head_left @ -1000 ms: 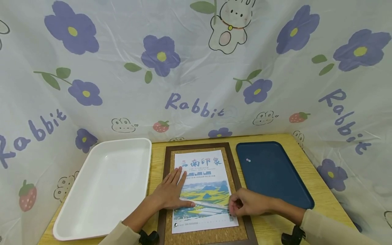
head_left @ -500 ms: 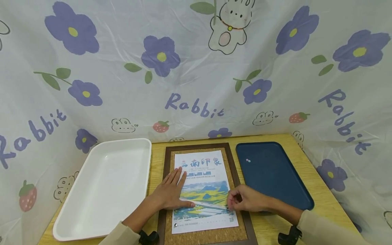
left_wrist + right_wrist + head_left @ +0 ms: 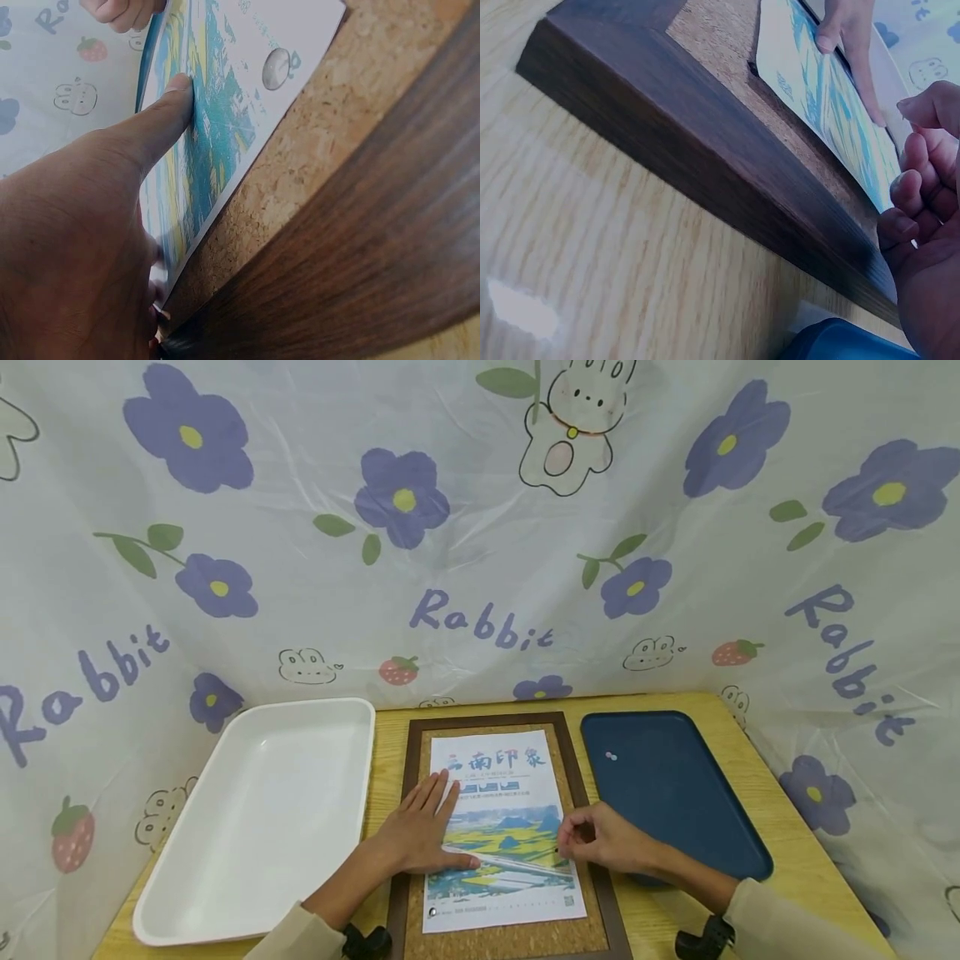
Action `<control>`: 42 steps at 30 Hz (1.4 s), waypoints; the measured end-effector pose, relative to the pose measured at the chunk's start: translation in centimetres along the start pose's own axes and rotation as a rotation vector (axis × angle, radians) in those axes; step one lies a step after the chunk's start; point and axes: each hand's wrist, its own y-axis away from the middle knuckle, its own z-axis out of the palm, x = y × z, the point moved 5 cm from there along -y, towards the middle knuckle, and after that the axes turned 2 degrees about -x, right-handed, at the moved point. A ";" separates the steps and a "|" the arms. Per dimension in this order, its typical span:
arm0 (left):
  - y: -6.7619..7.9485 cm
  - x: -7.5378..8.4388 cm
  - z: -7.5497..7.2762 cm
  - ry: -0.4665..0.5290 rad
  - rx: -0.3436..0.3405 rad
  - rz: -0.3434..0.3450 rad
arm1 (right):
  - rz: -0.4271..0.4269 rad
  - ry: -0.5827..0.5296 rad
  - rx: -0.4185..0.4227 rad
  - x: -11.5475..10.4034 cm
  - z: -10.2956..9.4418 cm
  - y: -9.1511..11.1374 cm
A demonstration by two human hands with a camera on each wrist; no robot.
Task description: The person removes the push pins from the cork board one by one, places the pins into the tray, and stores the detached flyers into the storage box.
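A printed paper poster (image 3: 510, 852) with large Chinese characters and a landscape picture lies on a brown-framed cork board (image 3: 517, 940). My left hand (image 3: 423, 831) rests spread on the poster's left side, fingers straight and thumb pointing across the picture. A silver thumbtack (image 3: 276, 69) sits in the poster's lower left corner. My right hand (image 3: 611, 839) is at the poster's right edge, thumb and forefinger pinched together with the other fingers curled. A tiny dark tip shows at those fingertips, seemingly a thumbtack, mostly hidden by them.
A blue tray (image 3: 675, 793) right of the board holds small shiny pieces (image 3: 611, 756). To the left stands a large white tray (image 3: 262, 818). Wooden tabletop (image 3: 795, 835) shows around them, with a patterned curtain (image 3: 480, 543) behind.
My right hand has moved up along the poster's right edge from near its lower right corner, fingers still pinched. The left hand stays in place; the head view has shifted slightly.
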 end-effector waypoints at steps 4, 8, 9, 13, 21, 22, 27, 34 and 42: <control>-0.2 -0.1 0.3 0.005 0.006 0.005 | 0.001 -0.010 0.028 0.1 -0.4 -0.1; -0.3 -0.2 0.4 0.004 -0.002 0.012 | 0.002 -0.035 0.055 0.2 -0.7 -0.1; -0.3 -0.2 0.4 0.001 -0.013 0.008 | 0.001 -0.037 0.065 0.3 -0.8 -0.1; -0.3 -0.1 0.2 0.002 -0.015 0.008 | -0.003 -0.016 0.105 0.4 -1.5 -0.1; -0.4 -0.3 0.6 -0.003 -0.008 0.013 | -0.037 0.026 0.158 0.5 -2.9 0.3; -0.4 -0.4 0.7 -0.004 -0.007 0.012 | -0.041 0.034 0.168 0.6 -3.1 0.3; -0.4 -0.3 0.4 0.011 -0.002 0.022 | -0.045 0.077 0.221 0.9 -4.2 0.4; -0.2 -0.2 0.2 0.016 0.002 0.029 | -0.008 0.108 0.268 1.5 -5.5 0.6; -0.1 -0.1 0.1 0.012 0.004 0.012 | 0.040 0.112 0.329 2.6 -7.0 0.8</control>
